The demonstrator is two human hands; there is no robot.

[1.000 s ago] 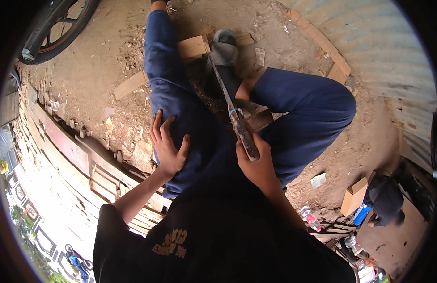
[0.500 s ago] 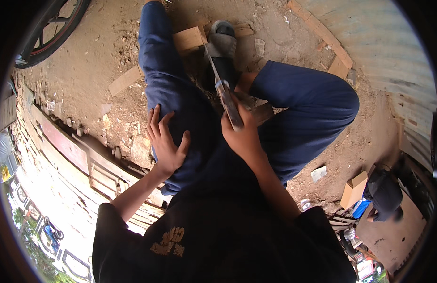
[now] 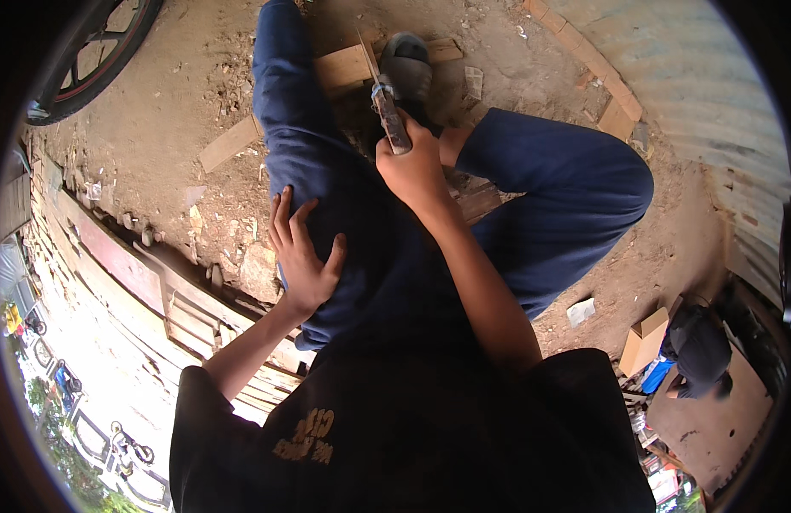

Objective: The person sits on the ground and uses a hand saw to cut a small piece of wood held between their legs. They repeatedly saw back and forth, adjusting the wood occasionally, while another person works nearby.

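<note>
My right hand [image 3: 415,168] is wrapped round the worn handle of a handsaw [image 3: 388,117]. Its thin blade, seen nearly edge-on, points away from me across a wooden board [image 3: 345,67] on the ground. My right foot, in a dark grey slide sandal [image 3: 407,72], is on or right against that board; the exact contact is hard to see. On my left thigh, my left hand [image 3: 305,263] lies with its fingers spread and nothing in it. Blue trousers [image 3: 327,162] cover both legs, the right one bent outward.
Another wood piece [image 3: 229,144] lies left of my leg. A motorbike wheel [image 3: 96,64] stands far left. Wooden slats [image 3: 122,265] run along the left, corrugated metal sheeting [image 3: 703,77] along the right. A person [image 3: 699,346] bends over a board near a cardboard box [image 3: 643,340].
My right hand has pushed the handsaw forward, away from me and slightly left, so the blade reaches farther past the board. The left hand rests in the same place.
</note>
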